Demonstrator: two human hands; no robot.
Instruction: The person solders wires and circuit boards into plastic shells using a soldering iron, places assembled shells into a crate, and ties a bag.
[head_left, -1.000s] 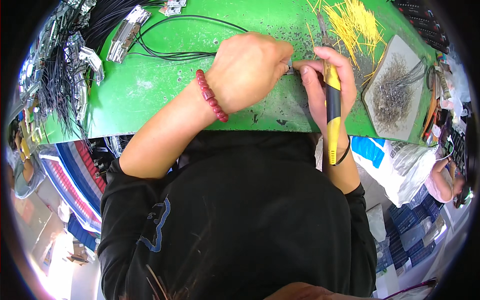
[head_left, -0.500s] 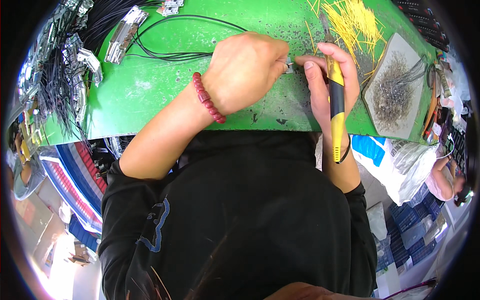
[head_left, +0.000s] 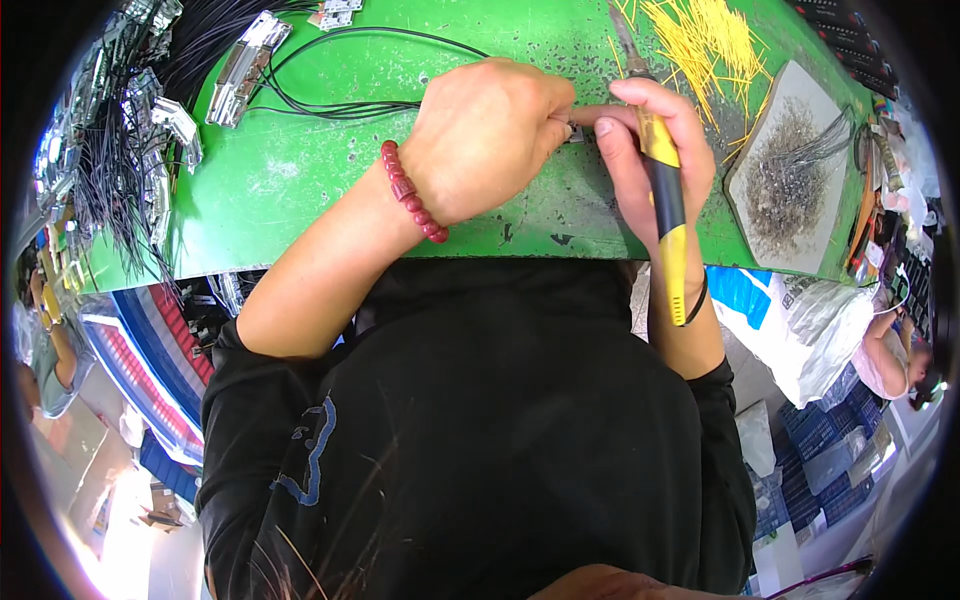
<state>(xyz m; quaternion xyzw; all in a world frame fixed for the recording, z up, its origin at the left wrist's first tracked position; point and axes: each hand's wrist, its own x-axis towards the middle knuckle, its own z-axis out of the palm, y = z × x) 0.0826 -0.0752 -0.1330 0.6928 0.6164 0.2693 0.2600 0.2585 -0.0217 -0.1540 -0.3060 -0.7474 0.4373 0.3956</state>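
My left hand (head_left: pixel 493 135), a red bead bracelet on its wrist, is closed with fingertips pinched over a small metal part (head_left: pixel 575 131), mostly hidden beneath them. Black cables (head_left: pixel 350 110) run from under this hand to a silver metal housing (head_left: pixel 247 70) at the left. A yellow and black soldering iron (head_left: pixel 667 190) rests in my right hand (head_left: pixel 690 140), its dark tip pointing away toward the far edge. The right forefinger reaches across and touches the left fingertips at the small part.
Thin yellow sticks (head_left: pixel 705 45) lie loose at the far right. Nearby, a grey slab (head_left: pixel 750 180) carries dark residue and fine wires. Bundled black wires with metal housings (head_left: pixel 150 130) crowd the left side of the green table (head_left: pixel 300 200). Other people sit at both sides.
My right hand has shifted slightly left, and its forefinger now meets the left fingertips. The soldering iron has tilted, its tip swinging left. My left hand has barely moved.
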